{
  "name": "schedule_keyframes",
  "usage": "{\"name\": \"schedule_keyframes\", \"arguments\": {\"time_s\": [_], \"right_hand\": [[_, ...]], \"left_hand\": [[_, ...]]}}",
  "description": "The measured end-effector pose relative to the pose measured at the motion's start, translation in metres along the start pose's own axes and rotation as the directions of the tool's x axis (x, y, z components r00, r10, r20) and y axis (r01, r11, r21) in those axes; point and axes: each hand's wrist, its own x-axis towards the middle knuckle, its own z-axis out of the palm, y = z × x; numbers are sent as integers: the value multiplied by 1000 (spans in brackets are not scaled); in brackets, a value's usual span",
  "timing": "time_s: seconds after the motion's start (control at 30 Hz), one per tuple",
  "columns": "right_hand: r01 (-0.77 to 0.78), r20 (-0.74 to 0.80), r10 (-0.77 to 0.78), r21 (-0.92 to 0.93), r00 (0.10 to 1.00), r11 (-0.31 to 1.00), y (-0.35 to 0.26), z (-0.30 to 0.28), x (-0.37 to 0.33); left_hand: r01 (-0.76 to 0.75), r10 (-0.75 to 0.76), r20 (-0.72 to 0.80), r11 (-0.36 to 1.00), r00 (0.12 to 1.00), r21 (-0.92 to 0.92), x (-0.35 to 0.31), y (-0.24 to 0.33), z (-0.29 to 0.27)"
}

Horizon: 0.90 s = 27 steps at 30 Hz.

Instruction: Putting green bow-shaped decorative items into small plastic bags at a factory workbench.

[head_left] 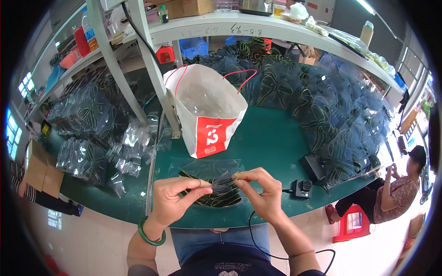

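Observation:
Near the front edge of the green table, my left hand [171, 197] and my right hand [263, 191] pinch a dark sheer fabric bow [223, 186] between thumbs and forefingers, one from each side. Dark striped bands with gold lines [223, 199] spread below the gathered mesh; part of them is hidden behind my fingers. Just beyond, a flat transparent plastic bag [216, 164] lies on the tabletop. A green bangle [147, 235] circles my left wrist.
A white and red paper bag [214, 133] lined with plastic stands beyond my hands. Dark mesh bows [340, 119] heap up at right, wrapped ones [87, 112] at left. A small black camera [302, 188] sits by my right hand. A person [398, 188] sits at far right.

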Motion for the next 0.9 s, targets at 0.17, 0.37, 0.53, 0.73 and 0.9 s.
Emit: {"name": "schedule_keyframes", "arguments": {"time_s": [0.17, 0.37, 0.53, 0.73, 0.9], "right_hand": [[197, 175, -135, -413, 975, 889, -4, -9, -10], [389, 294, -260, -594, 920, 704, 0, -2, -13], [390, 250, -299, -602, 921, 697, 14, -4, -13], [384, 238, -301, -583, 923, 717, 17, -1, -16], [367, 194, -315, -583, 929, 725, 20, 0, -18]], "left_hand": [[-39, 13, 131, 979, 991, 200, 8, -8, -22], [-102, -30, 320, 916, 947, 389, 5, -22, -16], [-26, -149, 338, 887, 929, 462, 11, -23, -9], [-7, -271, 539, 889, 797, 457, 36, -22, -12], [-8, -213, 565, 932, 797, 362, 50, -24, -9]]}}
